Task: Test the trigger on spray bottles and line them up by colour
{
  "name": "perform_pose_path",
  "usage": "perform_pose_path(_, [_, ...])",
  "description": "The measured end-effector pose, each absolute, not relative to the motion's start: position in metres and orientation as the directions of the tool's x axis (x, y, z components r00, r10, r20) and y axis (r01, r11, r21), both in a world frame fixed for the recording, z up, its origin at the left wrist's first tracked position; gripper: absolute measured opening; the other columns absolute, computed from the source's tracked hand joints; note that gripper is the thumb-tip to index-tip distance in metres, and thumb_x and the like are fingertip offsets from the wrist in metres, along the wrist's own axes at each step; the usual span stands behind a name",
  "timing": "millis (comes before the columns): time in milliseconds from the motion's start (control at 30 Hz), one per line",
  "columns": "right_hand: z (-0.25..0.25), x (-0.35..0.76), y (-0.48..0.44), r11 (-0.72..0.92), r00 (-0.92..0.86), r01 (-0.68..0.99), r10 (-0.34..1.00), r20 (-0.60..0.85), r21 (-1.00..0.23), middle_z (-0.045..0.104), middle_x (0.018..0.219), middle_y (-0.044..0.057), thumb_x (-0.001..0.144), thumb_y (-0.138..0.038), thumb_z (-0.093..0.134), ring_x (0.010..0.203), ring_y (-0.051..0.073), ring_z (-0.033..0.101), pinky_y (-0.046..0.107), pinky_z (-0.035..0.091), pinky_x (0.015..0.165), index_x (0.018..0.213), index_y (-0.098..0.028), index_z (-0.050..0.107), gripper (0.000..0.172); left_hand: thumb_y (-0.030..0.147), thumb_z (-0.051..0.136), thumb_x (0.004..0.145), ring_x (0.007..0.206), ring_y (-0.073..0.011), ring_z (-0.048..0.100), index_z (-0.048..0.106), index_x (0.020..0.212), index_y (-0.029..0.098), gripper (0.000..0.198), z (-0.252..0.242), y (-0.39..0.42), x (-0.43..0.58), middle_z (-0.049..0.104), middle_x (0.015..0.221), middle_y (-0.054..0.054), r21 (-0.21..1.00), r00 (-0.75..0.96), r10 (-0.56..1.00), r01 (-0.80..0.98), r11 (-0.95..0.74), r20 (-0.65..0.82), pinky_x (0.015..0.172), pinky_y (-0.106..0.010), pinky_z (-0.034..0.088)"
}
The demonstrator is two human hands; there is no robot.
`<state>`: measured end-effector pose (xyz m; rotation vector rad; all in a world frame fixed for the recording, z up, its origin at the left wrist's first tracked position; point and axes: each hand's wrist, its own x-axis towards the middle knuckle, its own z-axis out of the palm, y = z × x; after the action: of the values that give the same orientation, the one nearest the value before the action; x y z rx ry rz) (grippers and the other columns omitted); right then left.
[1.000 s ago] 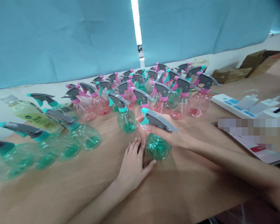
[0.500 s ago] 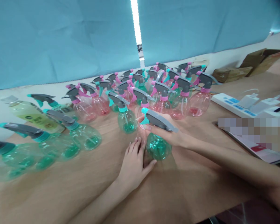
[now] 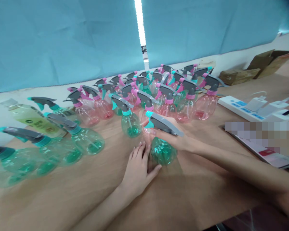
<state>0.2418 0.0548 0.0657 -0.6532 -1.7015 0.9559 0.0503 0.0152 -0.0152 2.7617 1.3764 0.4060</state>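
Note:
A clear green spray bottle [image 3: 164, 153] with a grey and turquoise trigger head stands upright on the wooden table. My right hand [image 3: 170, 134] is closed around its neck, just below the trigger; some of the fingers are hidden behind the bottle. My left hand [image 3: 138, 166] rests on the table just left of that bottle, fingers stretched out and thumb spread toward the bottle's base. Another green spray bottle [image 3: 132, 125] stands beyond my left fingertips, and a pink-collared spray bottle [image 3: 148, 106] is close behind my right hand.
Several pink and green spray bottles [image 3: 205, 106] crowd the back. More green ones [image 3: 88, 141] stand at left, near a yellow-green labelled bottle [image 3: 38, 120]. To the right are a white power strip [image 3: 240, 107], a tablet-like device [image 3: 267, 154] and cardboard boxes [image 3: 267, 64].

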Motion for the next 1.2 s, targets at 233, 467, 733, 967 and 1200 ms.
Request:
perform_pose_path(233, [0.063, 0.242, 0.060, 0.647, -0.333, -0.042, 0.709, 0.622, -0.761, 0.052, 0.075, -0.005, 0.089, -0.023, 0.058, 0.060, 0.007, 0.046, 0.024, 0.038, 0.057, 0.086, -0.019, 0.054, 0.006, 0.053, 0.052, 0.093, 0.134, -0.0383, 0.040, 0.039, 0.143, 0.012, 0.066, -0.017, 0.015, 0.049, 0.045, 0.145, -0.022, 0.167, 0.571, 0.783, 0.771, -0.615, 0.248, 0.105, -0.057, 0.036])
perform_pose_path(467, [0.067, 0.240, 0.061, 0.675, -0.304, -0.005, 0.702, 0.644, -0.738, 0.040, 0.067, -0.006, 0.089, -0.019, 0.057, 0.060, 0.008, 0.036, 0.024, 0.034, 0.058, 0.072, -0.020, 0.042, 0.022, 0.054, 0.051, 0.093, 0.134, -0.0382, 0.040, 0.044, 0.138, 0.009, 0.064, -0.016, 0.016, 0.049, 0.044, 0.145, -0.023, 0.134, 0.575, 0.787, 0.781, -0.609, 0.223, 0.107, -0.055, 0.035])
perform_pose_path(733, [0.068, 0.241, 0.062, 0.673, -0.321, 0.047, 0.710, 0.627, -0.738, 0.038, 0.066, -0.006, 0.091, -0.023, 0.054, 0.059, 0.009, 0.033, 0.025, 0.033, 0.057, 0.069, -0.021, 0.038, 0.027, 0.054, 0.053, 0.093, 0.135, -0.0383, 0.040, 0.043, 0.139, 0.014, 0.061, -0.016, 0.018, 0.048, 0.047, 0.143, -0.021, 0.144, 0.584, 0.775, 0.768, -0.624, 0.243, 0.105, -0.056, 0.036])
perform_pose_path(967, [0.068, 0.243, 0.061, 0.676, -0.305, 0.062, 0.713, 0.631, -0.734, 0.042, 0.068, -0.005, 0.089, -0.035, 0.059, 0.062, 0.009, 0.040, 0.025, 0.037, 0.061, 0.073, -0.020, 0.046, 0.026, 0.052, 0.054, 0.092, 0.133, -0.0387, 0.042, 0.044, 0.138, 0.017, 0.059, -0.016, 0.019, 0.048, 0.048, 0.142, -0.020, 0.147, 0.580, 0.771, 0.766, -0.626, 0.261, 0.104, -0.057, 0.038])
perform_pose_path(1200, [0.058, 0.242, 0.064, 0.668, -0.264, 0.113, 0.734, 0.626, -0.736, 0.048, 0.066, -0.005, 0.084, -0.051, 0.063, 0.061, 0.010, 0.041, 0.023, 0.035, 0.055, 0.091, -0.020, 0.063, 0.032, 0.049, 0.056, 0.091, 0.131, -0.0382, 0.044, 0.050, 0.132, 0.015, 0.053, -0.012, 0.020, 0.048, 0.053, 0.136, -0.018, 0.140, 0.574, 0.774, 0.772, -0.620, 0.267, 0.102, -0.056, 0.040])
